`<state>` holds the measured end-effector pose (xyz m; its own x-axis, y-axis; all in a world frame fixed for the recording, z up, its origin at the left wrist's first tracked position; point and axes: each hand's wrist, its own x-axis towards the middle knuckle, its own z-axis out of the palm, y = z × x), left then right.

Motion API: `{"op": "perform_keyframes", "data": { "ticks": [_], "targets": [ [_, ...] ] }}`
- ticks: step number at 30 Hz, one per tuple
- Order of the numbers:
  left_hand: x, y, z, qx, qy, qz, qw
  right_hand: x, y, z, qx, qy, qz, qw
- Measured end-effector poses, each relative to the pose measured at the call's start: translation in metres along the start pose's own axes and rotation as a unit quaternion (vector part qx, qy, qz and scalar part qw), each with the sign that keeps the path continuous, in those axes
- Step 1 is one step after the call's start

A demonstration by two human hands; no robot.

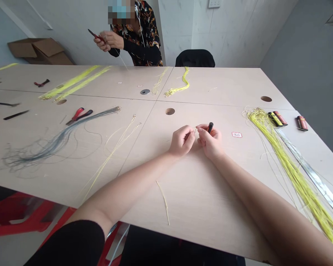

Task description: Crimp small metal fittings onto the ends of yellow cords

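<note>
My left hand [182, 141] is closed, fingertips pinched on a thin yellowish cord [195, 129] whose small end shows between the two hands. My right hand [211, 142] meets it from the other side, thumb and forefinger pressed together at the same cord. Inside the right hand's curled fingers sits a slim dark tool [210, 128] with a black end pointing up; its lower part is hidden, so its kind is unclear. Both hands are just above the pale wooden table [199, 207]. A short yellow cord piece [164, 201] lies on the table between my forearms.
Right: a long yellow cord bundle [288, 162], a silvery strip [310, 162] and small battery-like cylinders [277, 119]. Left: grey cords [58, 138], red-and-black pliers [79, 115] and loose yellow cords [116, 149]. Across the table, a person [144, 37] holds red-handled pliers [96, 36].
</note>
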<state>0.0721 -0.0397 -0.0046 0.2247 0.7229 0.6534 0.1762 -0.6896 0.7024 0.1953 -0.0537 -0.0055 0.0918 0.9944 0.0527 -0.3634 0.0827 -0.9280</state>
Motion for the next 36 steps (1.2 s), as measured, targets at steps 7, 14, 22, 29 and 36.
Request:
{"op": "perform_keyframes", "data": {
  "ticks": [7,14,22,29,36],
  "targets": [
    [0.0003,-0.0006,-0.0004,0.012,-0.002,-0.01,1.0,0.0012,0.0033,0.0004,-0.029,-0.002,0.0,1.0],
    [0.0008,-0.0011,-0.0001,0.01,0.012,-0.022,1.0,0.0,0.0006,0.0011,-0.033,-0.033,-0.009,0.999],
    [0.0024,-0.001,0.0001,-0.007,0.013,-0.041,0.999,0.0008,0.0022,0.0014,-0.051,-0.037,0.0,0.998],
    [0.0021,-0.001,-0.0003,-0.033,0.017,-0.06,0.998,0.005,0.0006,-0.0005,-0.005,0.035,0.012,0.999],
    [0.0025,-0.0021,-0.0007,-0.039,0.021,-0.085,0.995,0.0055,0.0027,-0.0035,-0.014,0.018,0.005,1.0]
  ]
}}
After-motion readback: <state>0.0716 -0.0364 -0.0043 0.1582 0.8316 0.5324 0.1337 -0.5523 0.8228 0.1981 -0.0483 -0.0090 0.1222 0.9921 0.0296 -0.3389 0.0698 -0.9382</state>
